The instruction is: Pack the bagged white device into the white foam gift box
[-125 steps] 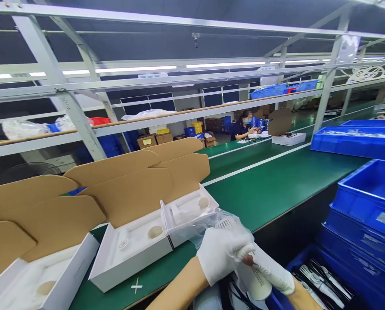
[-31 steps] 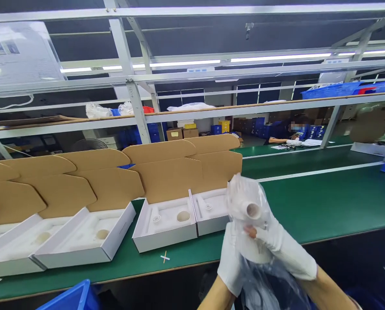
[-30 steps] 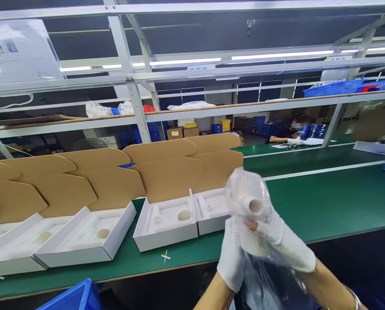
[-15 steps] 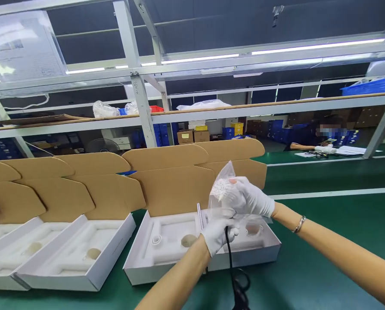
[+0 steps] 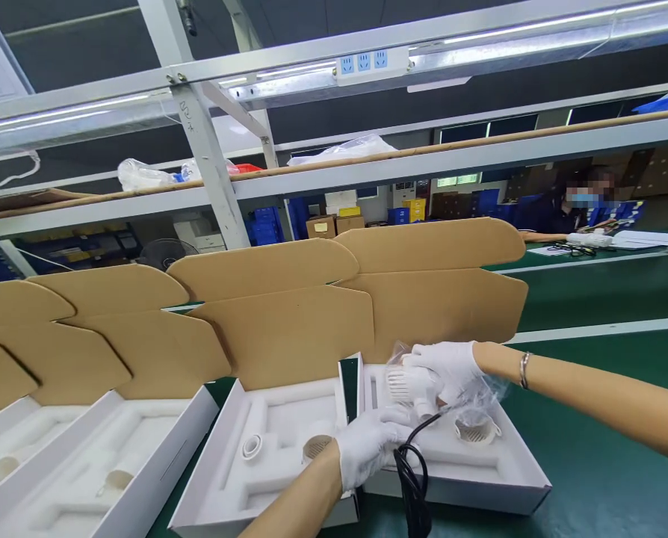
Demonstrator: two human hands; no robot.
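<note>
My right hand [image 5: 446, 368], in a white glove, is closed over a white ribbed device in a clear plastic bag [image 5: 406, 383], pressing it into the foam tray of the rightmost open white box [image 5: 480, 478]. My left hand [image 5: 370, 453], also gloved, is closed on the device's black cord [image 5: 412, 478] at the box's front left corner. A small round white part [image 5: 473, 429] lies in a recess of the same tray.
A second open box [image 5: 267, 463] with a foam insert lies left of it, with more open boxes [image 5: 110, 463] further left, all with brown cardboard lids [image 5: 289, 329] standing up. Green conveyor belt [image 5: 603, 299] runs right. Another person [image 5: 580, 202] sits beyond.
Both hands carried the bagged device from in front of me down into the rightmost box. My view has moved closer to the boxes.
</note>
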